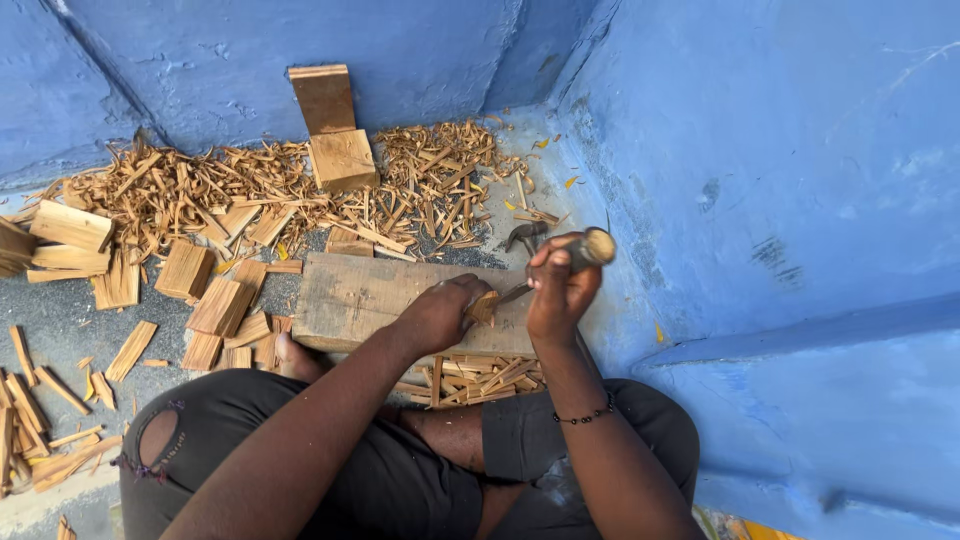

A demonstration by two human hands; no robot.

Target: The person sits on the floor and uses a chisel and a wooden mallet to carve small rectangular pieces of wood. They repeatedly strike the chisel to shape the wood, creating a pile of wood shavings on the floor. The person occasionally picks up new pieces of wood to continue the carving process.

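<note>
We sit by the blue painted walls point(760, 150), with heaps of light brown wood chips point(230, 195) around. On the big flat wooden block point(360, 295), our left hand point(437, 312) pinches a small wood piece point(487, 306). Our right hand point(560, 285) grips a wooden-handled knife point(585, 250). We should keep fingers away from the blade.

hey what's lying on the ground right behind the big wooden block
Behind the big wooden block lie wood shavings, a small wood piece and a hammer head. The block hides the ground beneath it.
</note>
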